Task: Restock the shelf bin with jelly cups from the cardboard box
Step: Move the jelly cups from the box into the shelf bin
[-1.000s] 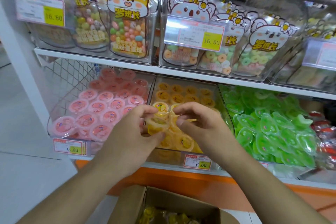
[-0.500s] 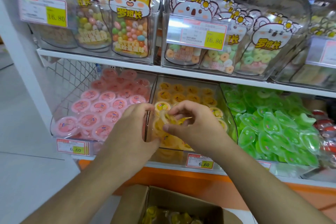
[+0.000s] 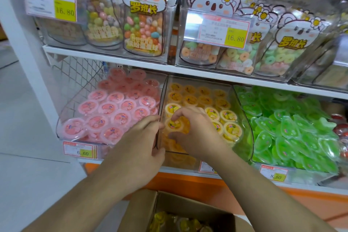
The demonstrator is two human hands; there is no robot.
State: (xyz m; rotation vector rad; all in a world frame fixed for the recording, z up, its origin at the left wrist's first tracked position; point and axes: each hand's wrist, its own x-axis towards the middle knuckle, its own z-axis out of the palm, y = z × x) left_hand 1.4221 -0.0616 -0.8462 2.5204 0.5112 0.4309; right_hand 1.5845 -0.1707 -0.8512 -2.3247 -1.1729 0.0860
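Observation:
The clear middle shelf bin point(image 3: 244, 121) holds several yellow jelly cups point(image 3: 228, 115) in rows. My right hand point(image 3: 195, 132) reaches into its front left part, and its fingers and thumb curl round one yellow jelly cup point(image 3: 173, 125) lying among the others. Against the outside of the bin's left wall my left hand point(image 3: 141, 143) hangs with fingers loosely curled, nothing visible in it. At the bottom edge stands the open cardboard box point(image 3: 139, 211), with more yellow cups point(image 3: 163, 220) inside.
A bin of pink jelly cups point(image 3: 116, 111) stands to the left, a bin of green jellies point(image 3: 293, 132) to the right. The shelf above point(image 3: 188, 71) carries clear bins of candy bags. Price tags hang along the bins' fronts above an orange base point(image 3: 197, 182).
Both hands moved down and forward into the bin's front. The cup held between them now lies in the bin under my right hand, and my left hand has come off it.

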